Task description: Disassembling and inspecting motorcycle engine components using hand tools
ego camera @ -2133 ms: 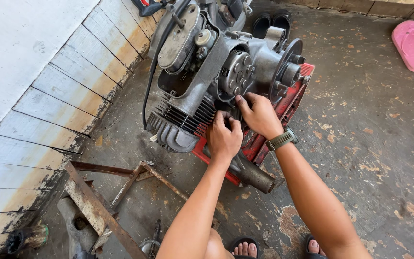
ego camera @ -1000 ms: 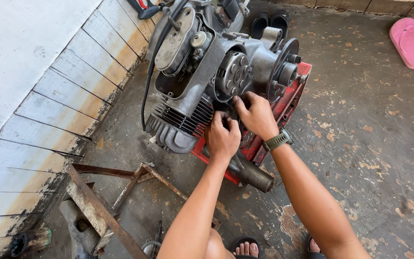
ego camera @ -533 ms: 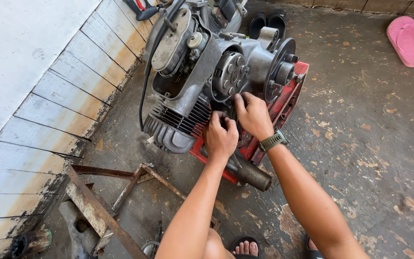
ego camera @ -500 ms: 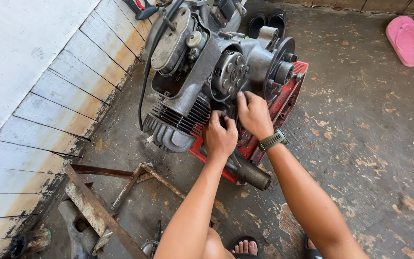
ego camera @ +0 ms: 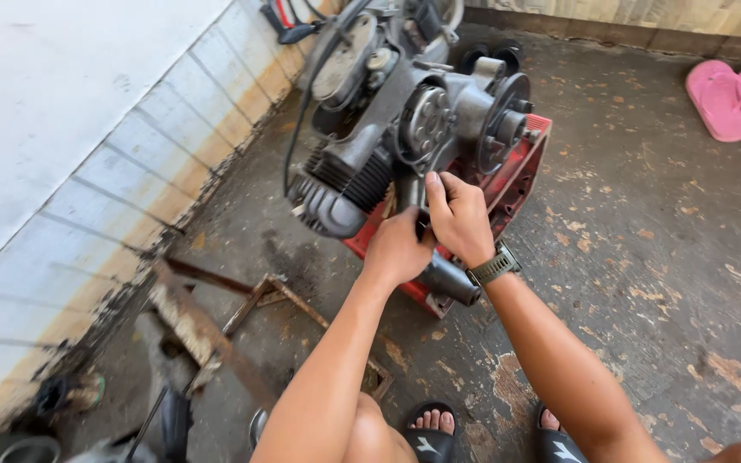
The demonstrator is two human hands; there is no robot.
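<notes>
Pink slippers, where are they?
In the head view, the pink slippers lie side by side on the stained concrete floor at the upper right, to the right of the engine.

A grimy grey finned engine (ego camera: pixel 388 137) lies tilted on a red crate (ego camera: pixel 521 180) on the stained concrete floor (ego camera: pixel 645 257).

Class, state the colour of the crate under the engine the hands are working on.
Red; the crate shows best in the head view.

We see a grey engine (ego camera: pixel 388 129) on a red tray (ego camera: pixel 521 176), pink slippers (ego camera: pixel 735 99) at two o'clock, a rusty brown frame (ego camera: pixel 216 317), and a white wall (ego camera: pixel 70 111) with pale tiles.
</notes>
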